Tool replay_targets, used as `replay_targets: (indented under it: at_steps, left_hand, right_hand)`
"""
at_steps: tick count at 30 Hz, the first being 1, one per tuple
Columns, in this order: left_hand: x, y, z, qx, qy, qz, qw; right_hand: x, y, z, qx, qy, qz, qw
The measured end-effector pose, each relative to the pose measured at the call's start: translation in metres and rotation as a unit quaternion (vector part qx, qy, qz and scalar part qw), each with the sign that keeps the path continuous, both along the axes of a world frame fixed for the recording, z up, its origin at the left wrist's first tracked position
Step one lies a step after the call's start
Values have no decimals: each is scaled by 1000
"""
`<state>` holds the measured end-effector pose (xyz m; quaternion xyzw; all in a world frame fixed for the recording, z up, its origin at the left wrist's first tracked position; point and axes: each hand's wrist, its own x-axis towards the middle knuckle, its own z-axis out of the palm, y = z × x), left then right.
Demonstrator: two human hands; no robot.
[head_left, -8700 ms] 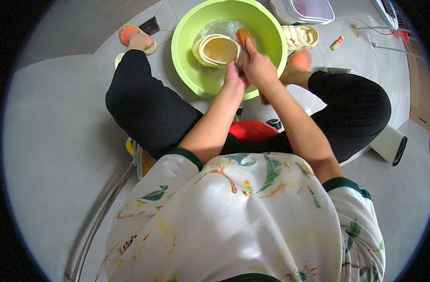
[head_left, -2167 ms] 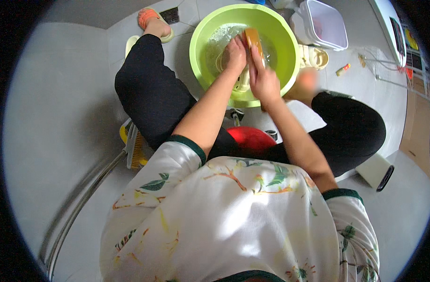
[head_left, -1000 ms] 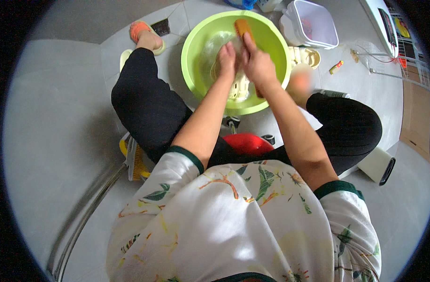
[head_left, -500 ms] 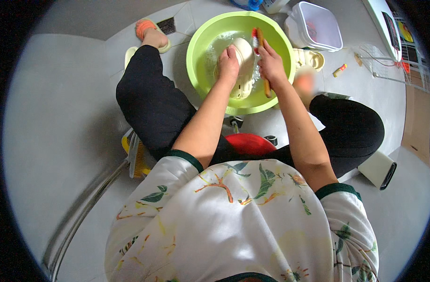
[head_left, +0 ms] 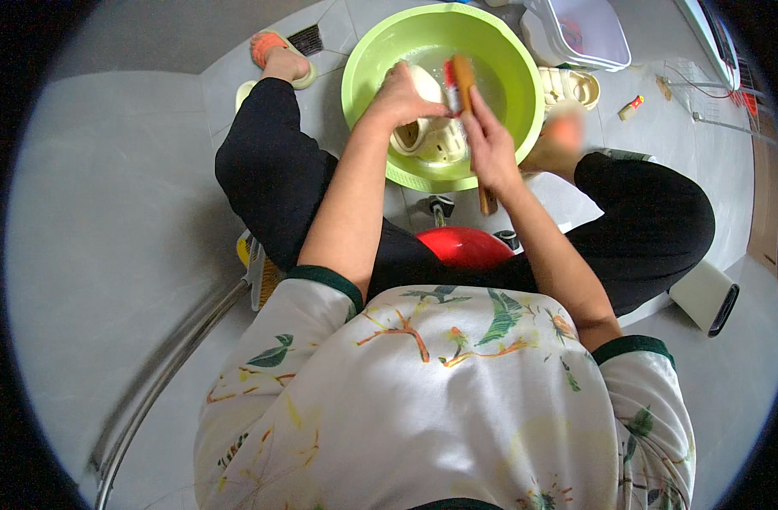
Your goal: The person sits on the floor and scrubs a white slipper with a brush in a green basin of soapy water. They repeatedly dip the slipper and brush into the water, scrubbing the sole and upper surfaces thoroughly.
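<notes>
A cream clog [head_left: 442, 143] is held in the lime green basin [head_left: 514, 110], which has sudsy water in it. My left hand [head_left: 397, 100] is closed around the clog's upper part, and the thumb points across toward the right. In my right hand [head_left: 492, 155] is a scrubbing brush [head_left: 463, 81] with a wooden handle and red and white bristles. The brush is upright, its bristles facing left beside the clog and my left thumb. Whether the bristles touch the clog I cannot tell. The hand hides the middle of the handle.
Right of the basin lie another cream clog [head_left: 582, 87] and a small red and yellow object [head_left: 632, 107]. A white plastic tub [head_left: 591, 38] stands beyond. Between my legs is a red stool [head_left: 465, 246] on casters. A metal pole [head_left: 169, 364] and yellow bristles [head_left: 268, 282] are at left.
My left hand has shifted its hold on the clog, which is turned so its opening shows. The brush has swung left and nearer the clog. The whole view has shifted slightly.
</notes>
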<state>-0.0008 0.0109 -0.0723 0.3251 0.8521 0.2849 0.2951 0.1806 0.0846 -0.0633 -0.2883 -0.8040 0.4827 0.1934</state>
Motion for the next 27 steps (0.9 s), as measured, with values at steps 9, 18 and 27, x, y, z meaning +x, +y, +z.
replay_targets:
  at_steps: [9, 18, 27]
  left_hand:
    - [-11, -9, -27, 53, -49, -70, 995]
    - [-29, -23, -44, 68, -96, -70, 991]
    - [-40, -45, -46, 40, -113, 5, 993]
  right_hand:
    - [-46, 4, 42, 1, -132, 103, 986]
    - [-25, -11, 26, 7, -127, 135, 983]
    - [20, -8, -30, 31, -196, 124, 972]
